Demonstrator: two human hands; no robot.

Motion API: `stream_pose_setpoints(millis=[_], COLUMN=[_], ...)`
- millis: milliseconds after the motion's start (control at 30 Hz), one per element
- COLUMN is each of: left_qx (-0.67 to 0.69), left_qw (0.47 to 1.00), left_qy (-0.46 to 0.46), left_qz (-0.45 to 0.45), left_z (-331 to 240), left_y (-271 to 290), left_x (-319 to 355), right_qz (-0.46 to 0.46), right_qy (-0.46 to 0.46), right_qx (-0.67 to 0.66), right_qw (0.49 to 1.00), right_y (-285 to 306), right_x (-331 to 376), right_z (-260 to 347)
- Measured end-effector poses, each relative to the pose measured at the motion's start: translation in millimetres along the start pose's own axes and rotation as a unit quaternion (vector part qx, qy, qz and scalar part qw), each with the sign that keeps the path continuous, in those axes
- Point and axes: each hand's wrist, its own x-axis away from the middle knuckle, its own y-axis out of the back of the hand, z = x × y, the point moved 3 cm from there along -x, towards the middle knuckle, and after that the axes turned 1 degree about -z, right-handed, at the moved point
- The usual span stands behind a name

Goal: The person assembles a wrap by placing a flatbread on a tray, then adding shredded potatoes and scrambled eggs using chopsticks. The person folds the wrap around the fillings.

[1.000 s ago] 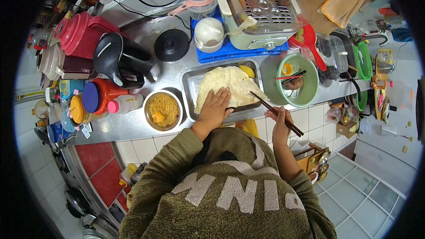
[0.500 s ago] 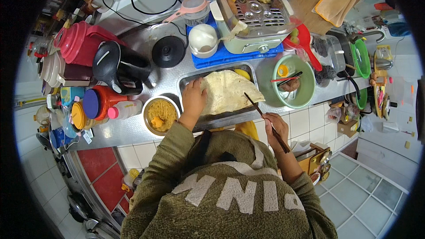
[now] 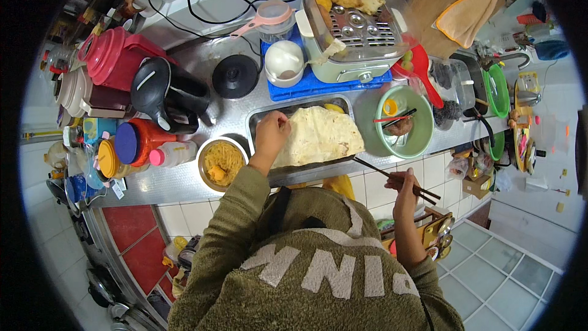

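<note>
A pale, flat sheet of dough or flatbread (image 3: 323, 136) lies in a rectangular metal tray (image 3: 346, 103) on the counter in front of me. At the sheet's left edge my left hand (image 3: 271, 138) is closed, its fingers bent together. Whether it pinches the edge cannot be made out. My right hand (image 3: 405, 191) grips a pair of dark chopsticks (image 3: 375, 167), whose tips are near the sheet's lower right corner. Something yellow (image 3: 334, 108) shows behind the sheet. Left of the tray stands a bowl of yellowish shreds (image 3: 222, 162) with an orange-yellow lump in it.
A green basin (image 3: 422, 132) stands to the right, holding utensils and a brownish lump. Behind the tray sit a pale green electric cooker (image 3: 346, 70) and a white container (image 3: 284, 61). A black lid (image 3: 236, 76), black jug (image 3: 153, 89) and several jars (image 3: 131, 141) are leftward.
My right hand has drawn back to the right, taking the chopsticks off the sheet. My left hand's fingers have gone from spread on the sheet to bent together. The sheet's outline has altered.
</note>
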Motion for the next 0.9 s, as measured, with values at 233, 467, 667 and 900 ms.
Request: stream_pose_setpoints(millis=[233,467,667,900], left_qx=[0.006,-0.054,-0.064,-0.071], left_qw=[0.991,0.971,0.973,0.974], left_qy=[-0.133,-0.215,-0.207,-0.214], left_qz=[0.028,0.09,0.076,0.039], left_z=[-34.9,-58.4,-60.4,-66.1], left_y=[13.8,11.3,1.1,9.6], left_x=[22.3,65.1,65.6,70.8], right_qz=[0.109,0.135,0.148,0.085], right_qy=[0.154,0.193,0.117,0.073], right_qx=[0.05,-0.13,-0.283,-0.322], right_qw=[0.981,0.963,0.94,0.94], right_y=[-37.3,-115.9,-156.6,-160.5], right_x=[-7.6,-42.0,-69.9,-57.9], right_z=[32.2,95.7,103.0,131.6])
